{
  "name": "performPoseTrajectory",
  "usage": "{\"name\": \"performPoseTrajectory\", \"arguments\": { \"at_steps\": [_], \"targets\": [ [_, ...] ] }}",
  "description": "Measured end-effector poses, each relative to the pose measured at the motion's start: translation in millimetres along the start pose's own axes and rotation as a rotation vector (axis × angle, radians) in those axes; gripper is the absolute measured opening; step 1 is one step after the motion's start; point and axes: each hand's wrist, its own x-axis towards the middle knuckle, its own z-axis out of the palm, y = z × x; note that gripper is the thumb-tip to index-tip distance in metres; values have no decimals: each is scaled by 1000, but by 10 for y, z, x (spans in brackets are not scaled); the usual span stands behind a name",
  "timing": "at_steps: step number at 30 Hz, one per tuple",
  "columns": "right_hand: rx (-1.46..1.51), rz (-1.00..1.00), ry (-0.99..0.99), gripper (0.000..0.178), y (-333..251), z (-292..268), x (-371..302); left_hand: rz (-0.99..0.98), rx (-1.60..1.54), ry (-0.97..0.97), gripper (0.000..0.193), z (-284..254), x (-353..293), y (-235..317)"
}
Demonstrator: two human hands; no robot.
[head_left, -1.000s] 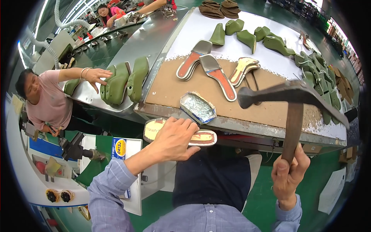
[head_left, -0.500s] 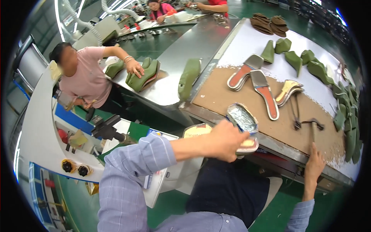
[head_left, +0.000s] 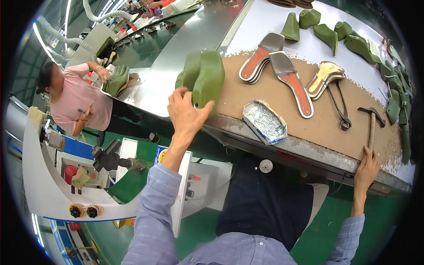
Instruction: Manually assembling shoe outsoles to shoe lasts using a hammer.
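My left hand point(head_left: 187, 115) is at the near end of a pair of green shoe lasts point(head_left: 209, 80) standing side by side at the metal table's edge. Its fingers curl against the left last and its thumb is stretched across the near end of the right one. Far to the right, my right hand point(head_left: 366, 169) has its fingers closed round the wooden handle of a hammer point(head_left: 372, 128), whose head rests on the brown board. Between my hands sits an open box of nails point(head_left: 266, 123) at the table's front edge.
Insoles point(head_left: 295, 86) lie in the middle of the board, with cream-topped insole pieces point(head_left: 326, 77) and pincers point(head_left: 342, 110) beside them. More green lasts point(head_left: 327, 35) stand behind and along the right. A co-worker point(head_left: 84, 97) handles lasts at the left. A machine stand point(head_left: 110, 157) is at left.
My left hand has moved left and away, setting the last it held beside the other green last. The nail box is now uncovered. My right hand stays on the hammer handle. My view has shifted.
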Motion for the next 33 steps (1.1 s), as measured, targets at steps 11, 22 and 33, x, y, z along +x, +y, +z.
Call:
{"name": "performPoseTrajectory", "arguments": {
  "at_steps": [11, 22, 33],
  "targets": [
    [16, 25, -69, 28, -6, -52, -24, -107, 118, 262, 56, 203, 757, -1059],
    [23, 81, -41, 30, 27, -92, -52, -462, 703, 291, 88, -203, 1371, -2844],
    [74, 99, 31, 31, -282, -257, 31, 264, -283, -157, 46, 985, 1407, -165]
  ]
}}
